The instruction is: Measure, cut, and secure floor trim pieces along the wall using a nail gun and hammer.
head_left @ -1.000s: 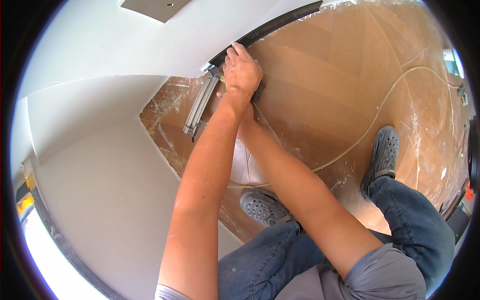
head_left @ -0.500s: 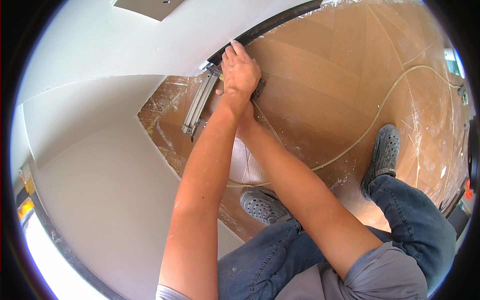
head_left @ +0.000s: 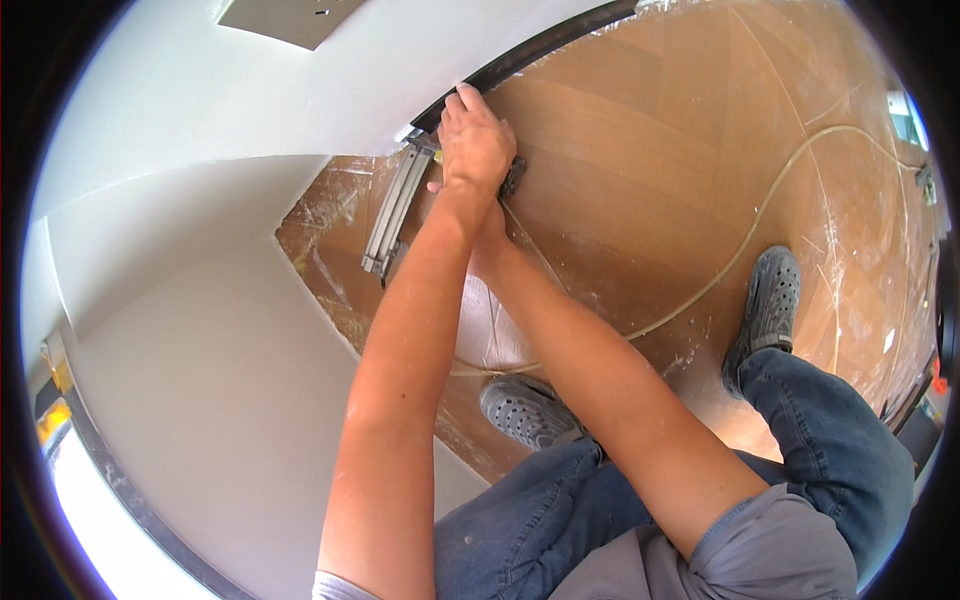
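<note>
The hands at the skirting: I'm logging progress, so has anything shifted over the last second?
Nothing visibly changed: the left hand still covers the right hand on the nail gun against the dark skirting strip; the hose and both shoes lie as before.

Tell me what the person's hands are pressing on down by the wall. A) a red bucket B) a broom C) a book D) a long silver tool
D: the left hand lies on top of a long silver tool at the dark baseboard, and the right hand is mostly hidden beneath it; no bucket, broom or book is in view.
</note>
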A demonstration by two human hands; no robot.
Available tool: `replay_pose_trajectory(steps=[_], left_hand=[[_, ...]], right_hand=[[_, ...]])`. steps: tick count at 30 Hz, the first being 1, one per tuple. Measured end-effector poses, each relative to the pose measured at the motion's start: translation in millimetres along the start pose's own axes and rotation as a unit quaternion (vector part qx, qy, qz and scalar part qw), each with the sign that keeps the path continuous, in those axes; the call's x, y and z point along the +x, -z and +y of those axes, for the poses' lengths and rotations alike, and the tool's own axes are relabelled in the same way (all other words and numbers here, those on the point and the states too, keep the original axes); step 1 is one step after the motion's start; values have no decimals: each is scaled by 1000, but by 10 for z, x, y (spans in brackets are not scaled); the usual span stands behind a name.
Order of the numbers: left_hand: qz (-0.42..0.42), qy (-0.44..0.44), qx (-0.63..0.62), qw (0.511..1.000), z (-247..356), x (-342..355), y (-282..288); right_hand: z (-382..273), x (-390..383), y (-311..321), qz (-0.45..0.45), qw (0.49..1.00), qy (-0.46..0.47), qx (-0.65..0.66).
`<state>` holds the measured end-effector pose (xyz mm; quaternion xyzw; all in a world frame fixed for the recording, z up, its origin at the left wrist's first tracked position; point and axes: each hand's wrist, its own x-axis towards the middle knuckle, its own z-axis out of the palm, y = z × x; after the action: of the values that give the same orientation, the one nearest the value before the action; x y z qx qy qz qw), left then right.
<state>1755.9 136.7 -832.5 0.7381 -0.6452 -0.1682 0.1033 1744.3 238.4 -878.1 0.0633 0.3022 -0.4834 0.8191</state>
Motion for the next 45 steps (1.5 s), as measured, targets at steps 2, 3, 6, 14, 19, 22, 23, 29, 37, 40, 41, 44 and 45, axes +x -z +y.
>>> replay_pose_trajectory(steps=[2, 3, 6, 14, 19, 22, 23, 29, 37, 40, 41, 44, 45], left_hand=[[10, -3, 2, 1000, -9, 2, -5], [11, -6, 1, 1000, -13, 4, -8], [4, -14, 16, 1000, -21, 9, -11], [24, -16, -2, 1000, -13, 3, -14], [16, -11, 0, 1000, -11, 8, -10], [13, -14, -1, 1000, -11, 11, 0], [10, -12, -1, 1000, -10, 9, 1], [10, -14, -10, 1000, -10, -12, 8], [6, -7, -13, 1000, -3, -2, 6], [11, -6, -17, 1000, -2, -1, 6], [9, -4, -16, 1000, -2, 0, 6], [7, -4, -17, 1000, -3, 4, 2], [4, -3, -19, 1000, -3, 7, 4]], right_hand=[[-12, -13, -26, -22, 1000, 12, -1], [-16, -17, -32, -12, 1000, 18, 0], [-19, -12, -28, -8, 1000, 13, -7], [19, 44, -17, 14, 998, -6, 60], [-5, 40, -18, -3, 1000, 8, 4], [-4, 41, -12, -7, 1000, 10, 13], [2, 41, -8, -9, 999, 1, 32], [36, 37, 6, 13, 998, -14, 66], [39, 47, 13, 15, 996, 2, 85], [43, 49, 26, -3, 998, 11, 67], [38, 52, 27, -11, 998, 10, 67], [20, 47, 16, -16, 998, 14, 54], [14, 40, 6, 17, 999, 11, 40]])
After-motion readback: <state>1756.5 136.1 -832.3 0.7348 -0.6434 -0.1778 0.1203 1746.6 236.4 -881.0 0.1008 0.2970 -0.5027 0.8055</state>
